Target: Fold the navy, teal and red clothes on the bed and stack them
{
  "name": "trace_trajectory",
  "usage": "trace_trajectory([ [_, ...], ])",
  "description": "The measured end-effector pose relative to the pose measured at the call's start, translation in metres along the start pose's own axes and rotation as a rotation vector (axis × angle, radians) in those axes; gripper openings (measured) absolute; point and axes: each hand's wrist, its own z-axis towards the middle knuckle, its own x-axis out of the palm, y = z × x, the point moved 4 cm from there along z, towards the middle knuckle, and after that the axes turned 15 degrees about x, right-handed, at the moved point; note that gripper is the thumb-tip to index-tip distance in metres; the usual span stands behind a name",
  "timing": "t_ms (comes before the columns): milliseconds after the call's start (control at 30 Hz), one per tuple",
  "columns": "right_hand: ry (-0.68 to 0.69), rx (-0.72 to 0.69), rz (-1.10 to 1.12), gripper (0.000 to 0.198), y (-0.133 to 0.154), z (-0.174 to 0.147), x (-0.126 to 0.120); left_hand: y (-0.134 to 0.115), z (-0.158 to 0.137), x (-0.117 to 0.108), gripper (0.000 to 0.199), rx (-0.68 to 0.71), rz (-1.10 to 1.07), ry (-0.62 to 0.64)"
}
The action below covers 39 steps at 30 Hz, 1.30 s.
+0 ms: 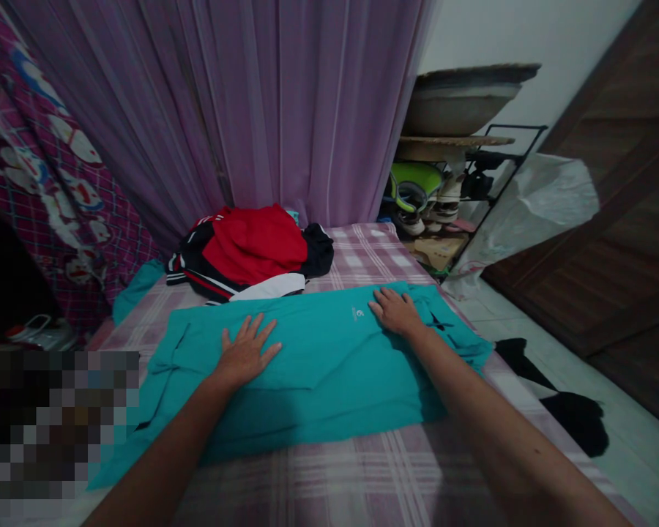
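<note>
Lying splayed, your left hand (245,356) and right hand (396,312) touch one folded teal cloth garment (321,344) at twelve o'clock.

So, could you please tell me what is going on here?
A person has both bare hands on a teal garment that lies partly folded over on a checked cloth. The left hand rests open near its middle left, and the right hand rests just right of the small white print. Beyond it sits a heap of red, black and white clothing.
</note>
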Motion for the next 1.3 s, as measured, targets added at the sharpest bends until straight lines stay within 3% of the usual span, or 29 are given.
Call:
trace_trajectory([
  [67,-0.08,-0.002,0.046,0.057,0.006,0.001,-0.013,-0.002,0.0,0.0,0.063,-0.007,0.003,-0.009],
  [167,-0.206,-0.117,0.105,0.058,0.021,-0.005,-0.023,-0.004,-0.001,-0.002,0.063,-0.009,0.018,-0.02],
  [267,-0.104,-0.205,0.069,0.057,0.027,-0.011,-0.007,-0.006,-0.003,-0.003,0.065,-0.009,0.015,0.001],
  [367,0.052,-0.168,-0.003,0.059,0.021,-0.01,0.015,-0.008,-0.004,-0.003,0.066,0.003,0.011,-0.006],
  [500,0.066,-0.05,0.011,0.059,0.024,-0.007,0.005,-0.008,-0.005,-0.002,0.067,0.012,0.01,-0.044],
  [600,-0.055,-0.053,0.131,0.06,0.052,-0.018,-0.022,-0.007,-0.006,0.001,0.067,0.023,-0.002,-0.063],
  [700,-0.159,-0.236,0.246,0.059,0.094,-0.05,-0.033,-0.008,-0.005,0.002,0.068,0.04,-0.022,-0.08],
  [767,-0.103,-0.359,0.239,0.058,0.117,-0.074,-0.023,-0.007,-0.004,0.002,0.067,0.04,-0.047,-0.082],
  [867,0.024,-0.42,0.162,0.057,0.132,-0.098,-0.001,-0.003,-0.006,-0.004,0.063,0.047,-0.115,-0.055],
  [1000,0.064,-0.408,0.134,0.058,0.13,-0.101,0.005,0.024,-0.024,-0.029,0.059,0.08,-0.065,-0.178],
  [1100,0.077,-0.406,0.126,0.058,0.129,-0.099,0.003,0.061,-0.046,-0.041,0.061,-0.033,0.091,-0.326],
  [1200,0.097,-0.401,0.109,0.058,0.13,-0.099,0.002,0.097,-0.061,-0.029,0.067,-0.202,0.109,-0.268],
  [1300,0.122,-0.379,0.098,0.058,0.133,-0.098,-0.006,0.111,-0.062,-0.009,0.07,-0.256,0.042,-0.165],
])
